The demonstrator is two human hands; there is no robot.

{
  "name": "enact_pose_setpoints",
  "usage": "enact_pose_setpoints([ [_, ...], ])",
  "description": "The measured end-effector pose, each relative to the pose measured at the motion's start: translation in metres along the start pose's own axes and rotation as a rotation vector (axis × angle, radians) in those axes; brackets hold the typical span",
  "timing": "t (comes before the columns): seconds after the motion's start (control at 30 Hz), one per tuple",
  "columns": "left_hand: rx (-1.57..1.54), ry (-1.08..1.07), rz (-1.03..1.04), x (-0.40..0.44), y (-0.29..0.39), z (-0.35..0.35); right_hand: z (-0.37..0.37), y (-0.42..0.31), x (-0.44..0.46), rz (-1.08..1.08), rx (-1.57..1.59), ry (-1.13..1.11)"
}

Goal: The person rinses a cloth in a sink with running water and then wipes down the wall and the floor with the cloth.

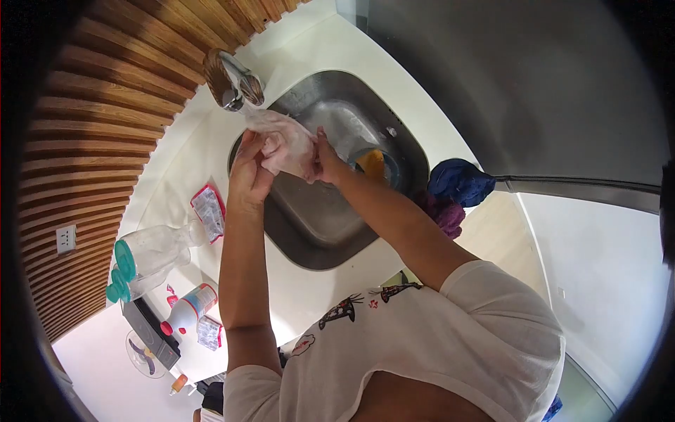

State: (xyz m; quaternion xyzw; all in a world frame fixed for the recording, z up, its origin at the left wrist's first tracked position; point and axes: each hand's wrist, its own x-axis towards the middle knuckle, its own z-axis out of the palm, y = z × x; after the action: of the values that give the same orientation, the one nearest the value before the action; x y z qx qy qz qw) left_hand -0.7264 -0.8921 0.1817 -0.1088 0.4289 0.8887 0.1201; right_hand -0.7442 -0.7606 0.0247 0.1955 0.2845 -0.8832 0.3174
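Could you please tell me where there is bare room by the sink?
Bare counter shows between the sink and the grey panel, and between the sink and the white shirt. Left of the left forearm it is crowded with bottles and packets; blue cloth and purple cloth crowd the sink's right side.

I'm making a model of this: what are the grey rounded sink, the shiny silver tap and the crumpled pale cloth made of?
The grey rounded sink: probably satin stainless steel; its highlights blur softly.
The shiny silver tap: likely polished, chrome-plated metal; it shows bright reflections.
The crumpled pale cloth: seemingly thin, matt fabric; it bunches into folds, fibre unclear.
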Motion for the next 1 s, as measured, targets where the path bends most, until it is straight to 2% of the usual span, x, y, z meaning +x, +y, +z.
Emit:
enact_pose_setpoints([
  [0.03, -0.001, 0.006, 0.022, 0.0, -0.006, -0.008, 0.001, 0.005, 0.004, 0.028, 0.19, -0.146],
  [0.07, -0.002, 0.011, 0.045, 0.001, -0.012, -0.017, 0.01, 0.004, 0.003, 0.026, 0.191, -0.147],
  [0.1, -0.002, 0.009, 0.043, 0.003, -0.019, -0.031, 0.021, 0.003, 0.001, -0.089, 0.2, -0.292],
  [0.13, -0.133, 0.033, -0.045, 0.005, -0.026, -0.046, 0.031, 0.002, -0.002, -0.203, 0.208, -0.435],
  [0.17, -0.263, 0.056, -0.136, 0.008, -0.036, -0.058, 0.033, 0.004, -0.001, -0.205, 0.207, -0.432],
  [0.2, -0.265, 0.054, -0.141, 0.01, -0.047, -0.062, 0.034, 0.006, 0.0, -0.304, 0.014, -0.307],
  [0.23, -0.256, 0.171, -0.213, 0.016, -0.058, -0.065, 0.036, 0.006, 0.003, -0.402, -0.183, -0.183],
  [0.27, -0.246, 0.289, -0.287, 0.022, -0.073, -0.069, 0.042, 0.011, 0.003, -0.405, -0.185, -0.179],
  [0.3, -0.063, 0.414, -0.161, 0.039, -0.095, -0.078, 0.05, 0.022, -0.002, -0.567, -0.421, -0.093],
  [0.33, -0.093, 0.347, -0.158, 0.05, -0.106, -0.096, 0.057, 0.031, -0.013, -0.725, -0.662, -0.004],
  [0.37, -0.16, 0.093, -0.112, 0.055, -0.114, -0.116, 0.096, 0.015, -0.054, -0.975, -0.707, -0.037],
  [0.4, -0.207, -0.229, -0.023, 0.063, -0.126, -0.129, 0.101, 0.016, -0.063, -1.067, -0.846, -0.008],
  [0.43, -0.183, -0.293, 0.003, 0.067, -0.133, -0.131, 0.092, 0.019, -0.052, -1.106, -0.974, 0.036],
  [0.47, -0.184, -0.287, 0.002, 0.075, -0.14, -0.13, 0.079, 0.02, -0.038, -1.121, -1.05, 0.084],
  [0.5, -0.389, -0.395, -0.003, 0.095, -0.146, -0.129, 0.065, 0.012, -0.021, -1.111, -1.089, 0.136],
  [0.53, -0.278, -0.316, 0.061, 0.085, -0.135, -0.102, 0.054, 0.001, -0.008, -1.038, -1.103, 0.194],
  [0.6, -0.038, -0.141, 0.161, 0.062, -0.111, -0.044, 0.04, -0.027, 0.01, -0.735, -1.105, 0.371],
  [0.63, -0.051, 0.07, -0.067, 0.059, -0.102, -0.032, 0.038, -0.029, 0.012, -0.742, -1.096, 0.381],
  [0.67, -0.111, 0.29, -0.287, 0.057, -0.093, -0.019, 0.045, -0.024, 0.006, -0.858, -1.106, 0.347],
  [0.7, -0.129, 0.363, -0.354, 0.062, -0.091, -0.026, 0.059, -0.021, -0.015, -1.095, -1.149, 0.214],
  [0.73, -0.133, 0.358, -0.347, 0.069, -0.093, -0.043, 0.062, -0.009, -0.02, -1.094, -1.155, 0.217],
  [0.8, -0.139, 0.368, -0.352, 0.076, -0.096, -0.064, 0.069, 0.011, -0.016, -1.283, -1.345, 0.248],
  [0.83, -0.137, 0.381, -0.353, 0.076, -0.104, -0.068, 0.068, 0.012, -0.015, -1.11, -1.437, 0.292],
  [0.87, -0.138, 0.388, -0.351, 0.074, -0.11, -0.067, 0.067, 0.007, -0.015, -1.11, -1.435, 0.288],
  [0.93, -0.143, 0.354, -0.337, 0.064, -0.114, -0.055, 0.059, -0.021, -0.015, -0.677, -1.209, 0.351],
  [0.97, -0.142, 0.322, -0.324, 0.058, -0.109, -0.051, 0.048, -0.032, -0.005, -0.676, -1.205, 0.351],
  [1.0, -0.132, 0.274, -0.306, 0.054, -0.099, -0.047, 0.033, -0.042, 0.012, -0.533, -1.302, 0.447],
])
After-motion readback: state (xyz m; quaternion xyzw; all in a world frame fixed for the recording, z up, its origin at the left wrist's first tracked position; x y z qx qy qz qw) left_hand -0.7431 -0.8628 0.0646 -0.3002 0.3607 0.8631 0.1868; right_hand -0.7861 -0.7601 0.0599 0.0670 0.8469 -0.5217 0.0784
